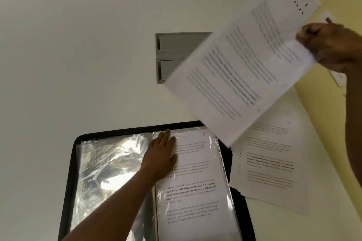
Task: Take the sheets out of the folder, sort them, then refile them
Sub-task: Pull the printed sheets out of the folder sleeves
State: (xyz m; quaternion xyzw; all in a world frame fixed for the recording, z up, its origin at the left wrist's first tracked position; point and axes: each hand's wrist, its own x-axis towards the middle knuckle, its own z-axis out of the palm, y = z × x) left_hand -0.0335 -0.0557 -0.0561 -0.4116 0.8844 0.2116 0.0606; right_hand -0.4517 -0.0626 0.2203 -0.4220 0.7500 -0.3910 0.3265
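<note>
Printed white sheet (244, 60) is being pinched by the right hand (331, 47); black sleeved folder (166, 182) is being pressed flat-fingered by the left hand (163, 154) (keeping it steadied is advised).

Glare on plastic sleeves (109, 164) — raised sheet (242, 60) motion-blurred, edges bowed.

On the sleeved page (193, 188) near me I read bold words: "Defined by a slower pace, it is centered". The raised sheet (242, 60) is too blurred to read.

Folder (70, 162) open on table (78, 45); loose sheets (270, 162) right of it; floor box (176, 45), apparently recessed, behind.
</note>
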